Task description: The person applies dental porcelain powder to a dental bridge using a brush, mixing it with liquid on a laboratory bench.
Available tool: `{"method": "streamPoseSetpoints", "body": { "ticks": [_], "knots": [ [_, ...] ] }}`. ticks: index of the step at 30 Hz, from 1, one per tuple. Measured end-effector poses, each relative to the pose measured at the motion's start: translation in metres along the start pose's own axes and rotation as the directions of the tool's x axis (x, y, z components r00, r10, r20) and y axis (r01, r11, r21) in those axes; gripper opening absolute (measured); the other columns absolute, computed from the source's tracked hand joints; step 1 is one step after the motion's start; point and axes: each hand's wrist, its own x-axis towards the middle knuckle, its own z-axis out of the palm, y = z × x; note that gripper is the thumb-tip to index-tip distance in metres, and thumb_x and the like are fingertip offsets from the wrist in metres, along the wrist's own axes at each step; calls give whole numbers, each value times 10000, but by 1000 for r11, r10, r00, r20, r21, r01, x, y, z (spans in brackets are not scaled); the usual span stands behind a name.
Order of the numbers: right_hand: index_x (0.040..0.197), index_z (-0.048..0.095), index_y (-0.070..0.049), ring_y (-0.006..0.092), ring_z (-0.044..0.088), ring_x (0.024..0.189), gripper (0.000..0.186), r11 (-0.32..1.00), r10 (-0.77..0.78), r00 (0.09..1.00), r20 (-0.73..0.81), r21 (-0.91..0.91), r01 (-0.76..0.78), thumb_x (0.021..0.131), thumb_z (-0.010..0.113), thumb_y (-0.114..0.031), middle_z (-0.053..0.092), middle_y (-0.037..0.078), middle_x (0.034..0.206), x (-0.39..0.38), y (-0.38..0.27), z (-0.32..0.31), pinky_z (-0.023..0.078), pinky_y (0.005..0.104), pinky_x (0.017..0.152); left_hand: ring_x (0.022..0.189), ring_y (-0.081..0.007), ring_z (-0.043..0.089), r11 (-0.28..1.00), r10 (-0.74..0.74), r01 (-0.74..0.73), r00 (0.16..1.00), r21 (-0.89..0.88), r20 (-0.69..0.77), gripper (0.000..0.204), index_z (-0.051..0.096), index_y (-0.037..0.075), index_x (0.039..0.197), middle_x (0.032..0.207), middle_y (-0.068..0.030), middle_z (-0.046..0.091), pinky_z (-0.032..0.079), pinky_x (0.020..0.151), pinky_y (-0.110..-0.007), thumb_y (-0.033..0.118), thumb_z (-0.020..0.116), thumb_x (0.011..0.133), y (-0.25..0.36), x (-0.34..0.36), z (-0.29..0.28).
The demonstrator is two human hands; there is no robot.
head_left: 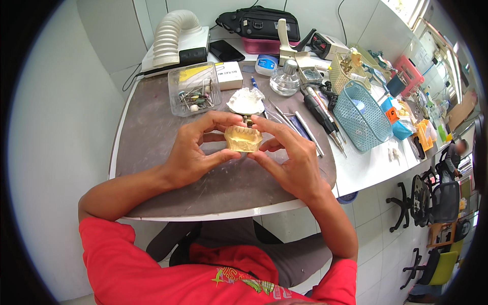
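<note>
While the left hand [189,148] and right hand [299,161] pinch a curved, chalky yellow tooth model [244,140] over the scuffed mat [145,137], grip spread to its height, a rough white cast [246,102] sits at its 12 o'clock.

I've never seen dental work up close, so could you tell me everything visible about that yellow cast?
The yellow cast looks like hard plaster, shaped as a dental arch with a row of paler teeth along its upper edge. It faces the person, teeth up, over the brown work surface. The left hand and right hand hold it from either side, thumbs at its lower edge. Whether its underside rests on anything is unclear.
</note>
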Motion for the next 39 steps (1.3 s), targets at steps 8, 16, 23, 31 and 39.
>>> {"method": "streamPoseSetpoints", "body": {
  "ticks": [8, 16, 23, 31, 39],
  "knots": [
    [1257, 656, -111, 203, 717, 767, 448, 997, -54, 998, 43, -49, 56, 832, 784, -169, 703, 99, 1091, 1, 3, -3, 575, 334, 682, 1154, -186, 623, 1000, 10, -11, 1000, 5, 15, 430, 607, 33, 1226, 1216, -89, 636, 547, 1004, -393, 72, 796, 841, -2, -1, -2],
    [1338, 593, -95, 217, 712, 805, 535, 998, -42, 999, 17, -55, 43, 839, 774, -156, 699, 122, 1058, 1, 0, 0, 581, 339, 703, 1191, -191, 609, 1000, -6, 6, 999, 5, 39, 544, 557, 30, 1330, 1322, -108, 595, 528, 1013, -367, 50, 789, 838, 0, 1, 1],
    [1350, 592, -61, 213, 715, 879, 569, 998, -69, 997, -22, -16, 69, 825, 796, -142, 702, 124, 1119, 3, 2, 2, 597, 321, 728, 1179, -182, 616, 1000, -2, 2, 998, -4, 59, 633, 517, 26, 1418, 1346, -108, 581, 541, 978, -343, 38, 781, 842, 4, 5, -1],
    [1342, 600, -43, 196, 716, 972, 614, 969, 10, 1000, -18, 248, -5, 775, 835, -79, 719, 130, 1115, 7, -5, -2, 611, 313, 776, 1167, -182, 622, 991, -76, 81, 995, -107, 58, 610, 545, 16, 1385, 1330, -101, 594, 551, 958, -332, 27, 791, 828, 22, 2, 0],
    [1358, 572, -18, 210, 723, 979, 637, 953, 37, 999, -29, 303, -27, 782, 837, -78, 720, 158, 1102, 5, -3, -4, 614, 319, 808, 1169, -177, 618, 985, -89, 99, 993, -139, 78, 548, 562, 17, 1337, 1314, -87, 593, 531, 984, -341, 56, 787, 839, 24, 7, 2]
  ]
}}
